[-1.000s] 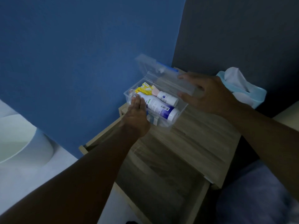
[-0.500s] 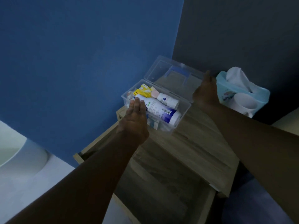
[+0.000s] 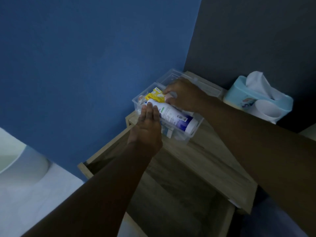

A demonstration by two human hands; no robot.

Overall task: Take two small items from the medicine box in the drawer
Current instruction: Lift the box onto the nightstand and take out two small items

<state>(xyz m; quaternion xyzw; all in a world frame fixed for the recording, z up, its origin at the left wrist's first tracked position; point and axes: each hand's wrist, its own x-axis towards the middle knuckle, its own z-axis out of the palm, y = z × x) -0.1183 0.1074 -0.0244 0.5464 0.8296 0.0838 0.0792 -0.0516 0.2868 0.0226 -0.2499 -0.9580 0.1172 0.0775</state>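
Medicine box [image 3: 191, 136], clear, lid folded back, sits on the cabinet top [image 3: 205, 161] at 12 o'clock, above the open drawer [image 3: 164, 199]. My left hand [image 3: 147, 127] lies flat, open, against the box's 9 o'clock side, fingertips on the white bottle [image 3: 172, 116]. My right hand [image 3: 183, 95] pinches something small beside the yellow packet [image 3: 156, 97]; which item, cannot tell. Risk: bottle rolls, box slides toward the cabinet edge. Tissue box [image 3: 256, 98] crowds 2 o'clock; free room toward 6.

Right hand [image 3: 183, 94] in open medicine box [image 3: 186, 136]; left hand [image 3: 147, 129] flat against it.
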